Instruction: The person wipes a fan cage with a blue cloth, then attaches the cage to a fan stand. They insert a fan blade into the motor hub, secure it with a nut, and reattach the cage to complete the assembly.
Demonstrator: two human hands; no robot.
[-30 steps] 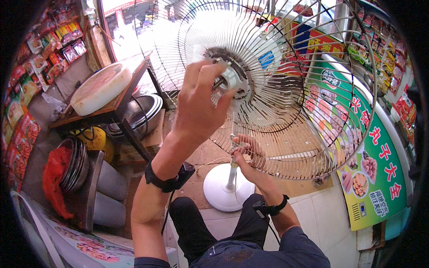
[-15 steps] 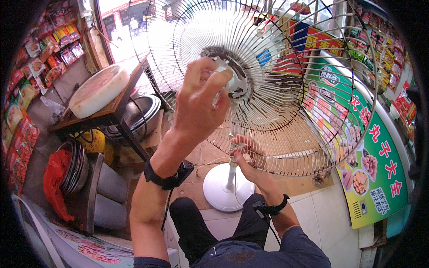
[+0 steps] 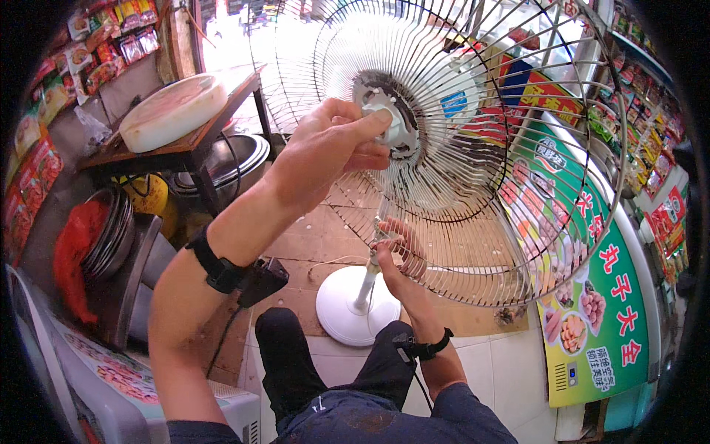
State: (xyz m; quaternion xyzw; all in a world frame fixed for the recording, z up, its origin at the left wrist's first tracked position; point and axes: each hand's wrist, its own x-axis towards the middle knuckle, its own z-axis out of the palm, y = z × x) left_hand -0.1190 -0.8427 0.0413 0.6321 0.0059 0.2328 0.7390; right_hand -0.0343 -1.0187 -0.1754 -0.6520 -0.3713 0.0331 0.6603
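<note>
**Fan hub nut in hand, guard still bare**

The left hand (image 3: 325, 159), arm raised, pinches the white hub nut (image 3: 384, 122) at the centre of the wire fan guard (image 3: 473, 222), fingers closed around it. Seemingly mid-job: no blade shows. The right hand (image 3: 392, 255), lower, grips the fan's pole (image 3: 366, 288) above its round base.

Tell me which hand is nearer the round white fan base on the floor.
Right. The right hand grips the fan's pole just above the white base; the left hand is up at the hub inside the wire guard.
</note>
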